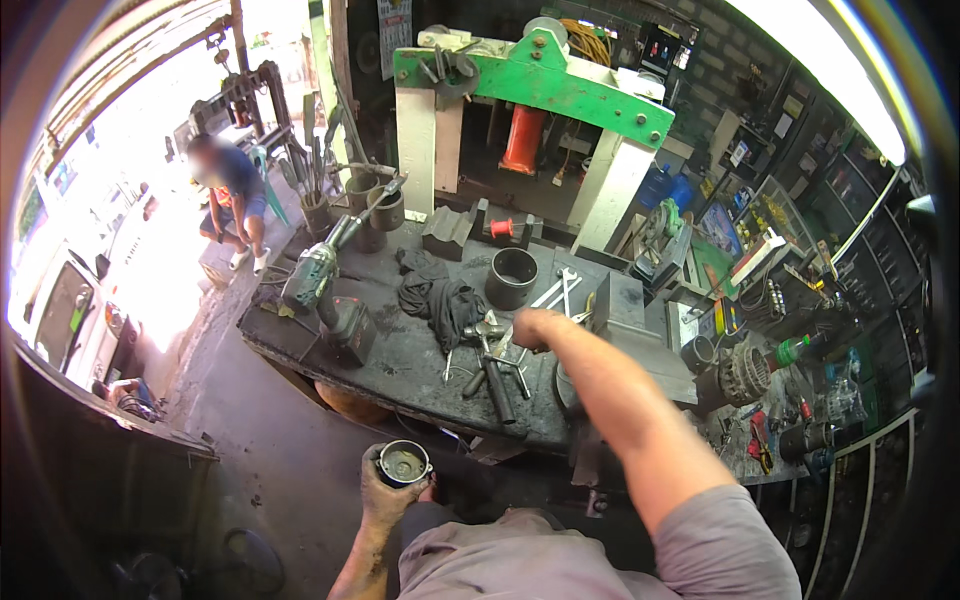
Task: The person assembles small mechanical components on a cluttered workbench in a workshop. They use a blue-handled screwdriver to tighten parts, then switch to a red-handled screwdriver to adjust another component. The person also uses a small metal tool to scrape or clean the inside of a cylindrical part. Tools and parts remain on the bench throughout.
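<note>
My left hand [375,485] is wrapped round a round metal cup-shaped part [404,464], held low in front of the bench. The part has a pale rim with small lugs, and dull grey-brown matter shows inside. My right arm stretches over the workbench [400,370]. My right hand [536,329] is curled there, beside several wrenches [566,284]; its fingertips and anything in them are hidden. Left of it lie a hammer-like tool with a black handle [498,390] and a crumpled black cloth [440,300]. A dark metal cylinder [512,278] stands open-topped just beyond.
A green cordless impact wrench [312,275] stands at the bench's left end. Behind rises a green and white press frame [540,85] with a red jack [523,140]. A vise [640,350] and tool clutter lie right. Another person [235,195] sits far left.
</note>
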`<state>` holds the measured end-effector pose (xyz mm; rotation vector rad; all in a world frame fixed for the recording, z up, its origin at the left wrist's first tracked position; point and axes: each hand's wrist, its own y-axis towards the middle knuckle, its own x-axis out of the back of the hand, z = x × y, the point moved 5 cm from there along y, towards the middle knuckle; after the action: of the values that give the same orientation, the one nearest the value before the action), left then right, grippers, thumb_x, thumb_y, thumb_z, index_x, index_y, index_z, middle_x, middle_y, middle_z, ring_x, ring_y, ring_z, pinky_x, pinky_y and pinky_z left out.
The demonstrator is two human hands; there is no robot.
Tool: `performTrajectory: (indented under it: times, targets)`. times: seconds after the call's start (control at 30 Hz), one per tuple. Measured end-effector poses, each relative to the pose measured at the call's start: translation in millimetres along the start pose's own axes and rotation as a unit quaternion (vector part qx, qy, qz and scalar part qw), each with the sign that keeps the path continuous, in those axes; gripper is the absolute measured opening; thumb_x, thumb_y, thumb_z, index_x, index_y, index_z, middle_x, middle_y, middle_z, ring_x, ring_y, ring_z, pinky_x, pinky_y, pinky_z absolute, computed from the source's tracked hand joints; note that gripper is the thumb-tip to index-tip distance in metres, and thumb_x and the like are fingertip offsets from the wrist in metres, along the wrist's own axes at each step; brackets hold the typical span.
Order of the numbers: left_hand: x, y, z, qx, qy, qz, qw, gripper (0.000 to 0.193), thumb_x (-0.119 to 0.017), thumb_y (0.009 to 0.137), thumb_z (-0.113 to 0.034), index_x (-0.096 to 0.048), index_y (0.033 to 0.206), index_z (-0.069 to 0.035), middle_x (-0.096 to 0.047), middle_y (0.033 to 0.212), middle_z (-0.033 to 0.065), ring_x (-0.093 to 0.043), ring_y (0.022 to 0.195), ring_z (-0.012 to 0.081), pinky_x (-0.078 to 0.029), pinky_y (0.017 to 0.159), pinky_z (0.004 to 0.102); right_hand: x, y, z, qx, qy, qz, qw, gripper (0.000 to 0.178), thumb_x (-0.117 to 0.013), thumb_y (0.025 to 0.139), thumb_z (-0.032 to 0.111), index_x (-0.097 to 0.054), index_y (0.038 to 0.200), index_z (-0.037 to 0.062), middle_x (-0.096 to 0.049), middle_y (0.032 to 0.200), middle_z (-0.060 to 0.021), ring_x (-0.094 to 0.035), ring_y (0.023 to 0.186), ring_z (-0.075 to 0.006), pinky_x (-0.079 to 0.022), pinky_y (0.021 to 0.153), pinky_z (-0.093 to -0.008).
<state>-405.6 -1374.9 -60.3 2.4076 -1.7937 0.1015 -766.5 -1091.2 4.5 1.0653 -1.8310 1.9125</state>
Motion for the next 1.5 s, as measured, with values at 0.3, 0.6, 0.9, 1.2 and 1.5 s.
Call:
performTrajectory:
  times: [0.3,0.6,0.9,1.2,1.5]
  targets:
    - [85,48,-2,0.027,0.030,0.011,0.999,0.105,-0.107,0.069,-0.020,-0.049,0.155,-0.001,-0.063,0.142,0.0139,-0.064,0.133,0.0263,-0.052,0.116,0.0420,-111,111,-5,-0.241,0.308,-0.210,0.896,0.043,-0.065,0.101,0.019,-0.075,0.139,0.0002,-0.071,0.149,-0.0242,-0.070,0.138,-0.0388,-0.057,0.114,-0.0485]
    - [63,92,-15,-0.066,0.026,0.082,0.994,0.102,-0.107,0.067,-0.017,-0.049,0.151,-0.005,-0.063,0.142,0.0137,-0.066,0.131,0.0273,-0.055,0.113,0.0433,-68,67,-11,-0.255,0.481,-0.480,0.688,0.037,-0.068,0.104,0.021,-0.065,0.128,-0.0075,-0.074,0.125,-0.0354,-0.071,0.122,-0.0524,-0.056,0.104,-0.0574]
    - [-53,119,-79,-0.104,-0.033,0.297,0.949,0.112,-0.099,0.071,-0.015,-0.036,0.162,-0.006,-0.057,0.146,0.0157,-0.060,0.136,0.0284,-0.049,0.119,0.0436,-8,-213,18,0.121,0.651,-0.400,0.634,0.037,-0.068,0.103,0.012,-0.070,0.136,-0.0038,-0.065,0.087,-0.0008,-0.052,0.061,-0.0074,-0.040,0.052,-0.0271]
    - [-216,59,-207,-0.246,0.034,0.438,0.864,0.098,-0.096,0.074,-0.020,-0.047,0.157,-0.003,-0.065,0.145,0.0239,-0.066,0.137,0.0395,-0.052,0.117,0.0473,-158,-406,-76,-0.086,0.394,-0.435,0.805,0.021,-0.074,0.103,0.015,-0.077,0.123,0.0077,-0.080,0.103,-0.0217,-0.078,0.098,-0.0437,-0.061,0.085,-0.0518]
    - [-290,21,-264,-0.300,0.142,0.418,0.846,0.098,-0.098,0.070,-0.024,-0.055,0.154,-0.001,-0.065,0.147,0.0241,-0.062,0.141,0.0423,-0.051,0.120,0.0483,-215,-435,-116,-0.009,0.335,-0.504,0.796,0.028,-0.076,0.101,0.020,-0.074,0.126,0.0074,-0.080,0.116,-0.0172,-0.077,0.109,-0.0405,-0.061,0.096,-0.0512]
